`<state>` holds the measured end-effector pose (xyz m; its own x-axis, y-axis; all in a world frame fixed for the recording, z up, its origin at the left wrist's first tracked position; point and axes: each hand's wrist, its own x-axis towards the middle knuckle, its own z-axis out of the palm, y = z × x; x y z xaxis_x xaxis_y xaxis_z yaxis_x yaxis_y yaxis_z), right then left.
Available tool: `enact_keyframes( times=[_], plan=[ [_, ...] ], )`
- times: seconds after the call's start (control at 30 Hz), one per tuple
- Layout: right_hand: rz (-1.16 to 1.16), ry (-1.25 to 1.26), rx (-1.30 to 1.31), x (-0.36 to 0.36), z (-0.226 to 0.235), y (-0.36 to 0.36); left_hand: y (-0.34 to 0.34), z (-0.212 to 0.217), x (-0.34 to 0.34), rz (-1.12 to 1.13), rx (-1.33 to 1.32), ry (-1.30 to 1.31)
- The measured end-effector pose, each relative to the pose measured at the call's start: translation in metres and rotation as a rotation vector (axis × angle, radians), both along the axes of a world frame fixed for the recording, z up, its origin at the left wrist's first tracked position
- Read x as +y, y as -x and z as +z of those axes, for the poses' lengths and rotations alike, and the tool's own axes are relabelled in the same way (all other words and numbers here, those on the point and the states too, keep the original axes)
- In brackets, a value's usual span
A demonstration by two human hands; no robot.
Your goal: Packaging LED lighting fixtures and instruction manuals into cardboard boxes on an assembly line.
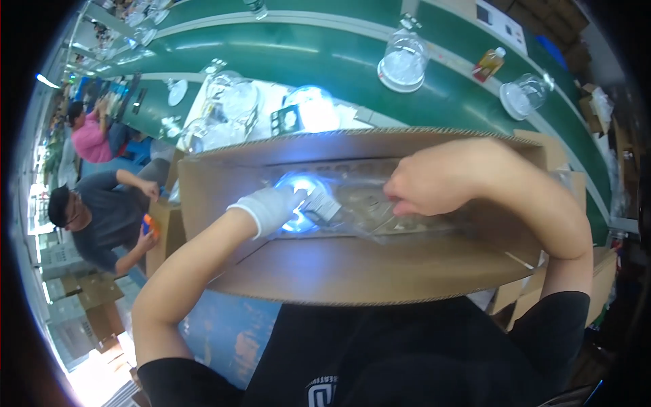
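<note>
1. Reaching with both arms, in short black sleeves, into a long, open-topped, brown corrugated cardboard box (380, 275).
2. Setting the left hand (268, 207), in a white fabric glove, in the left part of the box, right up against a round, clear, brightly glowing object (298, 180) near the bottom.
3. Cannot tell, through the glare, whether clamped on that object or merely touching it.
4. Showing just right of the left fingertips: a small, pale, rectangular printed packet (325, 207), tilted.
5. Holding the bare right hand (430, 183) above the middle of the box, fingers curled, thumb near, over crumpled, clear plastic film (369, 227); too blurred to tell whether pinching any of it.
6. Looking past the far wall to a long green surface (312, 51), with a clear, dome-shaped vessel on a round white base (405, 64), a similar tilted vessel (522, 96) farther right, and between them a small orange-labelled bottle with a white cap (489, 66).
7. Finding nearer, to the left, a cluster of clear vessels (230, 102) and, just beside, a second bright glowing object (313, 108).
8. Noting at far left a person in a dark grey shirt (112, 210) with an orange-and-blue object (150, 226), and behind, a person in pink (91, 140).
</note>
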<state>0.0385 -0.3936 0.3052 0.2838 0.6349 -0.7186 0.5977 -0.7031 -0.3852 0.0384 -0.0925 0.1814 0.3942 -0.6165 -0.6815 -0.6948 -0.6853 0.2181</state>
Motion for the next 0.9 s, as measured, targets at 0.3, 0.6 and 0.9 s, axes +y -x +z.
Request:
enact_keyframes(
  times=[0.3, 0.6, 0.9],
  plan=[
    [-0.926, -0.534, -0.283, -0.172, -0.041, -0.165, -0.002, -0.017, 0.007, -0.003, -0.033, 0.060],
    [-1.084, 0.099, -0.389, -0.184, -0.157, -0.254, 0.000, -0.008, -0.008, 0.027, -0.045, -0.042],
    [-0.722, -0.039, -0.700, -0.225, -0.190, -0.235, -0.011, 0.035, -0.012, 0.195, 0.096, -0.052]
  ],
)
